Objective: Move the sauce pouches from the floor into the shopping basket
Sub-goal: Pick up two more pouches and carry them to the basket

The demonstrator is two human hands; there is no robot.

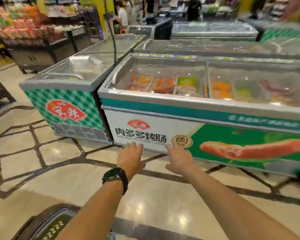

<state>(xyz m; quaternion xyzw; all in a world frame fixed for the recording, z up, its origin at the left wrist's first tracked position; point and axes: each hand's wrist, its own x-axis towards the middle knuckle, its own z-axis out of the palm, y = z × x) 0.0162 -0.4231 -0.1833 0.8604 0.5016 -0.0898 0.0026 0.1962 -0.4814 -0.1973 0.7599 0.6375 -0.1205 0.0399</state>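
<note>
At 7 o'clock, cut off by the frame edge, sits a dark-rimmed container (42, 216) with rounded corners. It looks like the shopping basket, though too little shows to be sure. Inside lies a green pack (56, 226) printed with a row of white marks; blur hides what it is. Where the other sauce pouches lie cannot be told.

Both bare forearms reach from 6 o'clock toward the centre. The left hand (131, 158), a black wristwatch (115, 177) on its wrist, is palm down with fingers straight and close together, holding nothing. The right hand (179, 158) is also palm down, fingers straight and slightly spread, holding nothing.

In the view the fingertips overlap the bottom edge of a glass-topped chest freezer (163, 122) that runs from the centre to 3 o'clock, a sausage pictured on its front. A green-checked freezer (68, 101) stands just beside it at 9 o'clock, with a narrow dark gap between them. Glossy tiled floor (33, 153) lies open from 6 round to 9 o'clock. Snack shelving (24, 26) stands at 10 o'clock.
</note>
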